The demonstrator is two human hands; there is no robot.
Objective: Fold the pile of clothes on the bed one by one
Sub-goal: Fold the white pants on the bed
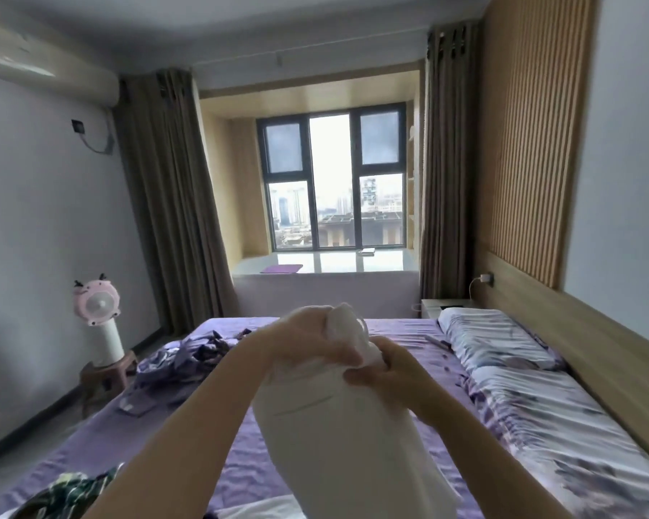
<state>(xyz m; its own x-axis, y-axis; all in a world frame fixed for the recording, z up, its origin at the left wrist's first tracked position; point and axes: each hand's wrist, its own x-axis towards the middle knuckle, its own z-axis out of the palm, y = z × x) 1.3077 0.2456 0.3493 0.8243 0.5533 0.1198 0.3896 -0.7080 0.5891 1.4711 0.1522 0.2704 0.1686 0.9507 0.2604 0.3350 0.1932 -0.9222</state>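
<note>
White garment (pixel 338 425) hangs at the frame's centre above the purple bed (pixel 165 436); your left hand (pixel 308 344) and right hand (pixel 384 372) both grasp its bunched top, fingers curled into the cloth.

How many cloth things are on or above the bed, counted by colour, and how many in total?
White: 1, the white garment held up by the left hand and the right hand.
Purple patterned: 1, the crumpled purple cloth at the far left edge of the bed.
Green patterned: 1, the green patterned garment at the near left corner.
Total: 3.
</note>
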